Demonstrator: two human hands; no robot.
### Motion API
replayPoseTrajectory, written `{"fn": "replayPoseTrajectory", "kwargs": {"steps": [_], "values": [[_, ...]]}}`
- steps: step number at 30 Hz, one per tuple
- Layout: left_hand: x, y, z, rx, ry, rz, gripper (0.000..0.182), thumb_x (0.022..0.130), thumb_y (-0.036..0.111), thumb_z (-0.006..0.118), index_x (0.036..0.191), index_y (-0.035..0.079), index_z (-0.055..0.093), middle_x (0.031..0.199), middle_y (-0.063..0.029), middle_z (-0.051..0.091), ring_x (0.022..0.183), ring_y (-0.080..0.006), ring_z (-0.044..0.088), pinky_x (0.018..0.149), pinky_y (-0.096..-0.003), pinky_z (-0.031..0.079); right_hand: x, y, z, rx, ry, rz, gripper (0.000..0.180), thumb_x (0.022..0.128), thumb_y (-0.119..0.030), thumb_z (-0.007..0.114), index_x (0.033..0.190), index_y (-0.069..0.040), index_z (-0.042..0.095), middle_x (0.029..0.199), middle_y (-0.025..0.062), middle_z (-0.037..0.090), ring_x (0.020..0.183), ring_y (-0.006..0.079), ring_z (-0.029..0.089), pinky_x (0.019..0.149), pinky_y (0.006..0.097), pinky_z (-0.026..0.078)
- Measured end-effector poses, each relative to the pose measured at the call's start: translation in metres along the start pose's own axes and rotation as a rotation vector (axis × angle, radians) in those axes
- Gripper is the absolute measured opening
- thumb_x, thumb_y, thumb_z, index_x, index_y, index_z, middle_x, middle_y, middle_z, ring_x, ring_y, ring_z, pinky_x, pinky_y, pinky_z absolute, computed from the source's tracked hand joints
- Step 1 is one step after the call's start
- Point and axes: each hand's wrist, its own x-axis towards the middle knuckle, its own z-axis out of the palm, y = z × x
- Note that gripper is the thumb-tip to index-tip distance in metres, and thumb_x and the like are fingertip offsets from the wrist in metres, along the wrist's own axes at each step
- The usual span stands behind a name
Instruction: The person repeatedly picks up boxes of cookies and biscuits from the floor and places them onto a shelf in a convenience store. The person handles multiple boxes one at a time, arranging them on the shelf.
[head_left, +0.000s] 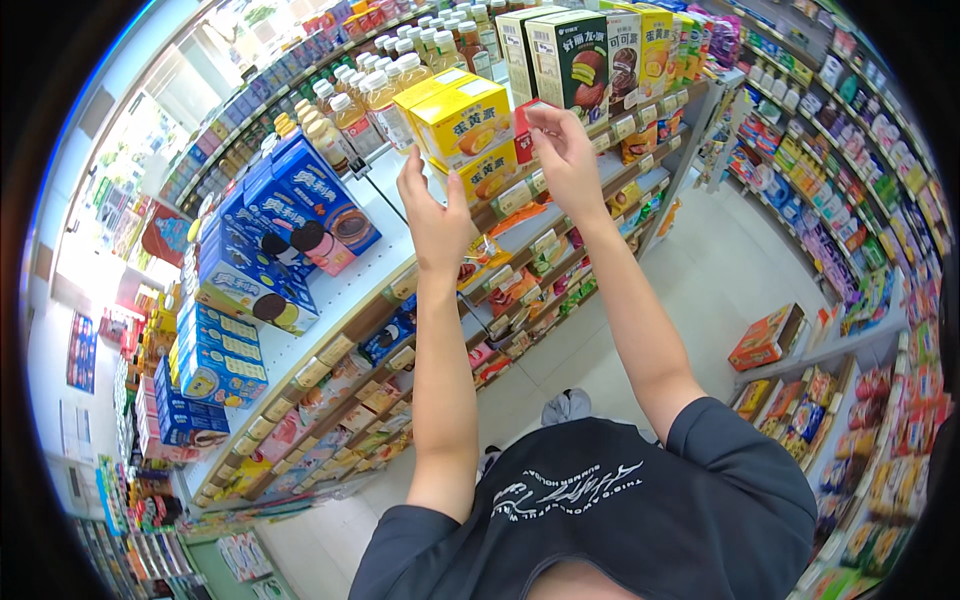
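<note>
My left hand (435, 217) is raised at the near left side of a yellow snack box (465, 124), fingers apart; whether it touches the box I cannot tell. That box lies on top of another yellow box (487, 174) on the top shelf. My right hand (562, 154) is held up with bent fingers in front of a small red box (528, 131), just right of the yellow ones; nothing shows in its grasp, and contact is unclear. Tall dark green (577, 64) and brown (624, 60) snack boxes stand behind and to the right of it.
Blue cookie boxes (300, 202) stand on the top shelf at left, with white-capped bottles (375, 90) behind the yellow boxes. Price tags (339, 349) line the shelf edge (300, 375). Packed lower shelves face me. An orange carton (766, 337) lies at right near another stocked shelf.
</note>
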Motion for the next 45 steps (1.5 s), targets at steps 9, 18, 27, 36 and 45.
{"fn": "replayPoseTrajectory", "kwargs": {"steps": [9,18,27,36,45], "values": [[-0.002,-0.005,0.038,0.099,0.108,-0.030,0.058,0.102,0.011,0.058,0.153,-0.007,0.038,0.148,-0.0233,0.047,0.139,-0.0347,0.048,0.117,-0.0420,0.037,0.043,0.035,0.013,0.096,-0.250,0.077,0.048,0.108,-0.022,0.055,0.146,0.006,0.049,0.136,0.0155,0.062,0.122,0.0176,0.060,0.104,0.0312,0.047],[-0.005,0.015,0.043,-0.016,0.107,-0.146,0.053,0.104,0.009,0.056,0.154,-0.004,0.042,0.150,-0.0186,0.051,0.138,-0.0277,0.051,0.118,-0.0409,0.037,0.037,0.028,0.015,0.276,-0.243,0.086,0.052,0.104,-0.027,0.059,0.144,0.006,0.052,0.136,0.0183,0.064,0.126,0.0245,0.061,0.103,0.0351,0.049],[-0.037,0.063,0.035,0.038,0.043,0.166,0.059,0.097,0.004,0.059,0.153,-0.006,0.041,0.156,-0.0260,0.044,0.144,-0.0406,0.045,0.117,-0.0430,0.038,0.001,-0.033,-0.029,0.657,-0.063,0.221,0.033,0.106,-0.029,0.054,0.129,-0.006,0.052,0.122,0.0066,0.063,0.111,0.0128,0.059,0.101,0.0384,0.049],[-0.105,0.053,0.036,-0.077,-0.263,0.177,0.060,0.095,0.002,0.059,0.153,-0.004,0.043,0.159,-0.0258,0.039,0.145,-0.0416,0.043,0.117,-0.0445,0.037,-0.083,-0.023,-0.080,0.650,0.226,0.454,0.027,0.103,-0.028,0.062,0.121,-0.011,0.051,0.115,0.0032,0.061,0.105,0.0123,0.058,0.089,0.0373,0.048],[-0.253,-0.030,0.077,-0.468,-0.661,-0.441,0.060,0.101,0.007,0.058,0.156,-0.004,0.036,0.157,-0.0226,0.040,0.141,-0.0337,0.048,0.114,-0.0421,0.045,-0.256,0.011,-0.106,0.236,0.626,0.736,0.041,0.101,-0.031,0.064,0.134,-0.010,0.052,0.130,0.0033,0.054,0.122,0.0141,0.048,0.098,0.0378,0.042]]}}
